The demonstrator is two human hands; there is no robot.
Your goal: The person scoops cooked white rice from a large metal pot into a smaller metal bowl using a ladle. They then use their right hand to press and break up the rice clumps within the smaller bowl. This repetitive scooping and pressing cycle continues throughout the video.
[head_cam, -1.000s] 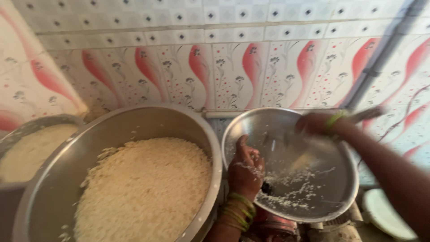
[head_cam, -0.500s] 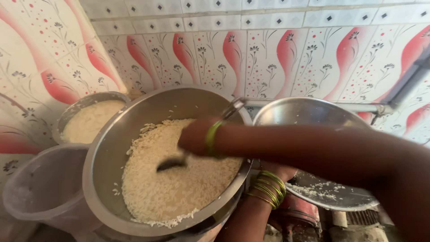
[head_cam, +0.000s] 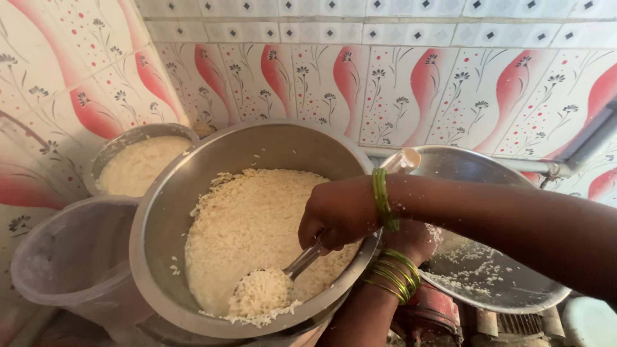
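Note:
My right hand (head_cam: 337,215) reaches across to the left and grips the handle of a metal spoon (head_cam: 302,260). The spoon's bowl, heaped with white rice, sits low at the near side of a large steel bowl (head_cam: 154,212) filled with rice (head_cam: 250,218). My left hand (head_cam: 414,238), with green bangles on the wrist, comes up from below. It sits between the big bowl and a wide steel plate (head_cam: 475,170) on the right. My right forearm covers its fingers, so its grip is hidden. The plate carries scattered rice grains.
A smaller steel pot of rice (head_cam: 138,164) stands at the back left against the tiled wall. A translucent plastic container (head_cam: 71,250) sits in front of it. A grey pipe (head_cam: 585,151) runs down the wall at right. A reddish object shows below the plate.
My right hand moved from the plate on the right over to the big bowl and now has the spoon loaded with rice at the bowl's near side. The view shifted left.

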